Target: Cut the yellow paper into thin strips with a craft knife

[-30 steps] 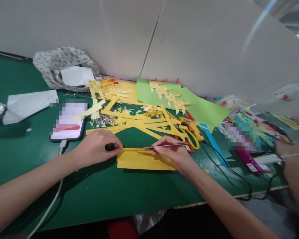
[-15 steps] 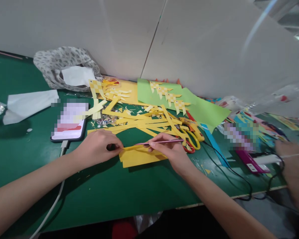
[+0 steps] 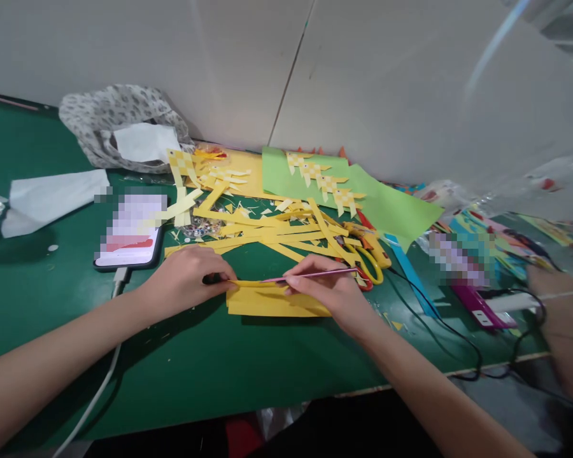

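Observation:
A folded sheet of yellow paper (image 3: pixel 267 304) lies on the green table in front of me. At its top left corner, my left hand (image 3: pixel 193 280) pinches the paper between thumb and fingers. My right hand (image 3: pixel 332 286) is closed around a slim pink pen-like tool (image 3: pixel 310 274), its exact kind unclear. The tool lies nearly level along the paper's top fold, its tip pointing left. The right-hand fingers also rest over the paper and hide its right part. Just beyond both hands are cut yellow paper strips (image 3: pixel 253 242).
Left is a phone (image 3: pixel 131 229) on a white cable, with a patterned cloth bag (image 3: pixel 124 102) behind. Checkered paper fish (image 3: pixel 334 184) lie on green sheets (image 3: pixel 391 210). Yellow-handled scissors (image 3: pixel 375 270), a glue gun (image 3: pixel 370 242) and another person's arm (image 3: pixel 558 324) are to the right.
The pink tool has slid slightly to the right along the fold with my right hand. The yellow paper lies a little more level. My left hand keeps its pinch at the corner.

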{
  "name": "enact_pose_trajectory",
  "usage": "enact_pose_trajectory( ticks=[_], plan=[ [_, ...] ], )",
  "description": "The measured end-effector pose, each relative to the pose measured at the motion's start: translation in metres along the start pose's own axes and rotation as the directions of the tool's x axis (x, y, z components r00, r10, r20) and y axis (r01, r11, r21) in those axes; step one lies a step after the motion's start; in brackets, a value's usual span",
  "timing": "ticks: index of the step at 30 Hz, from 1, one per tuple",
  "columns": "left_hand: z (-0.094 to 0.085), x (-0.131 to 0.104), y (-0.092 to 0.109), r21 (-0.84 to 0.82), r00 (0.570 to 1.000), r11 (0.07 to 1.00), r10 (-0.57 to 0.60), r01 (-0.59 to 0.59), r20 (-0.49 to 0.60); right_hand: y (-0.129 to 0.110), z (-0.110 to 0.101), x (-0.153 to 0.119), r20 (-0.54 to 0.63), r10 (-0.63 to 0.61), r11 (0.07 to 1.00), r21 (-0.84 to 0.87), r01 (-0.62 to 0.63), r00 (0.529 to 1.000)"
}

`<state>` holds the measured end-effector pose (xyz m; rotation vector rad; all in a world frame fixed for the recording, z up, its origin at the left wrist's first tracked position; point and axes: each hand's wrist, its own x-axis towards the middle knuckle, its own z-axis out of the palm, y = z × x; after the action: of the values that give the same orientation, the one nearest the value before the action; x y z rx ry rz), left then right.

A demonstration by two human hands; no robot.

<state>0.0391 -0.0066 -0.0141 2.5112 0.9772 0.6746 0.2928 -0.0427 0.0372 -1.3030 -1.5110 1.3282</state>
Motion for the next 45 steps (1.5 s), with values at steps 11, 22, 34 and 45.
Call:
enact_pose_trajectory(
  ticks=[11, 22, 34, 45],
  plan=[
    [-0.002, 0.000, 0.002, 0.018, 0.999, 1.000, -0.006, 0.005, 0.046, 0.015, 0.016, 0.006, 0.020, 0.102, 0.993, 0.065, -0.103, 0.995],
    [-0.004, 0.000, 0.004, 0.013, 0.998, 1.000, -0.007, 0.006, 0.061, 0.017, 0.013, 0.007, 0.038, 0.126, 0.991, 0.038, -0.128, 0.991],
    [-0.003, -0.002, 0.002, 0.015, 0.998, 1.000, -0.022, 0.021, 0.060, 0.024, -0.011, 0.005, -0.025, 0.122, 0.989, 0.091, -0.120, 0.992],
    [-0.001, -0.002, 0.001, 0.001, 0.999, 1.000, -0.025, 0.025, 0.048, 0.031, -0.028, -0.001, -0.106, 0.122, 0.988, 0.107, -0.110, 0.987]
  ],
)
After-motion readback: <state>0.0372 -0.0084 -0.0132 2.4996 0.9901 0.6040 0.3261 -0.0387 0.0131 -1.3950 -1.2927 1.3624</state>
